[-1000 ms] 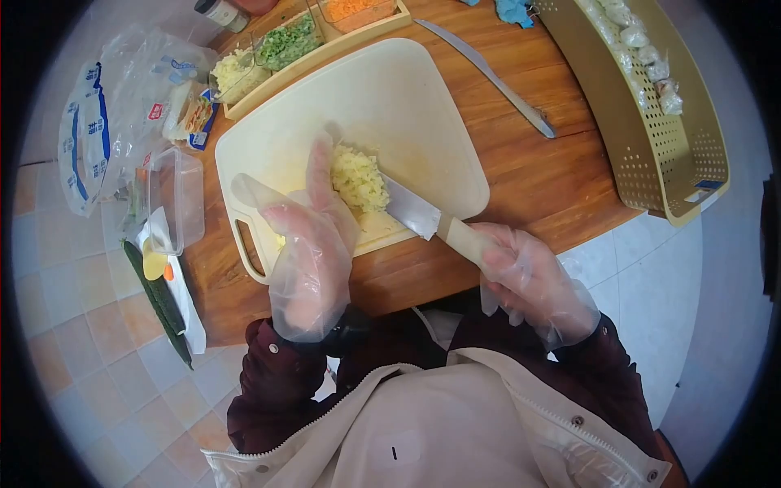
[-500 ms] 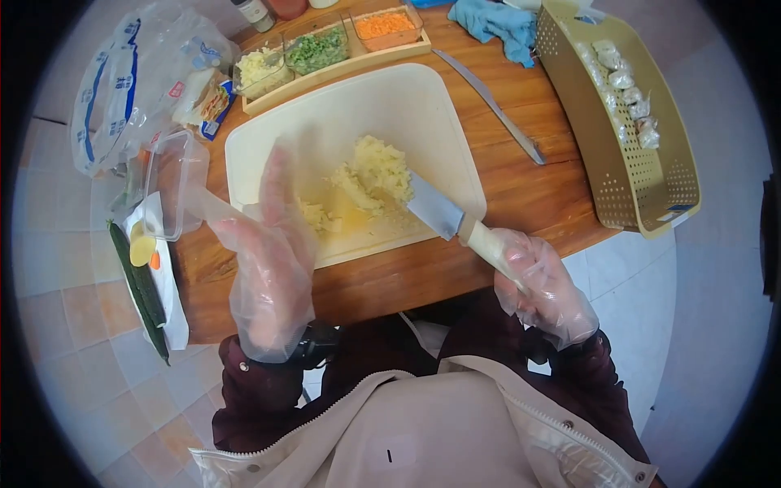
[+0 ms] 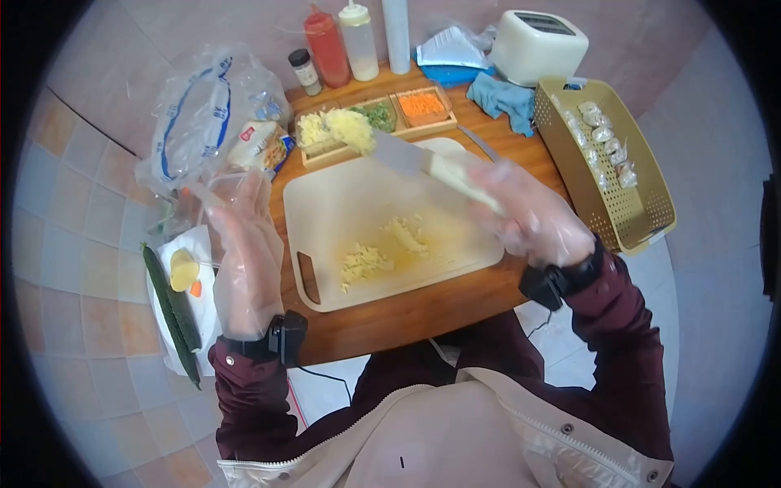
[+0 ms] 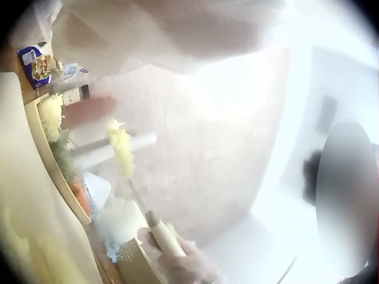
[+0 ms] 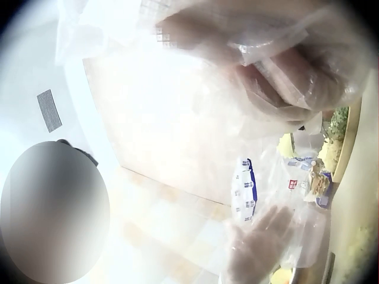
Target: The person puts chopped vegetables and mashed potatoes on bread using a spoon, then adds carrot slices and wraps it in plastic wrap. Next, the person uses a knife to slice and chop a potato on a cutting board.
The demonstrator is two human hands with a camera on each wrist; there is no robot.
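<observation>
My gloved right hand (image 3: 533,215) grips the pale handle of a kitchen knife (image 3: 399,153), raised above the cutting board (image 3: 321,207). A heap of finely chopped pale yellow vegetable (image 3: 351,130) rides on the blade, overlapping the tray of containers in the head view. In the left wrist view the same heap (image 4: 121,147) sits toward the knife's end. My gloved left hand (image 3: 244,252) is held left of the board, fingers extended and nothing gripped. More chopped pieces (image 3: 366,262) lie on the board, with a wet yellowish patch around them.
A wooden tray (image 3: 390,143) behind the board holds containers of yellow, green and orange (image 3: 421,104) chopped vegetables. A perforated basket (image 3: 606,213) with wrapped bundles stands right, near a toaster (image 3: 538,47). Cucumbers (image 3: 171,313) and a plastic bag (image 3: 195,114) are left; another knife (image 3: 478,142) lies behind the board.
The right hand has lifted the knife off the board, carrying the yellow heap up and toward the tray. The left hand has moved left, away from the board. The head view has tilted up.
</observation>
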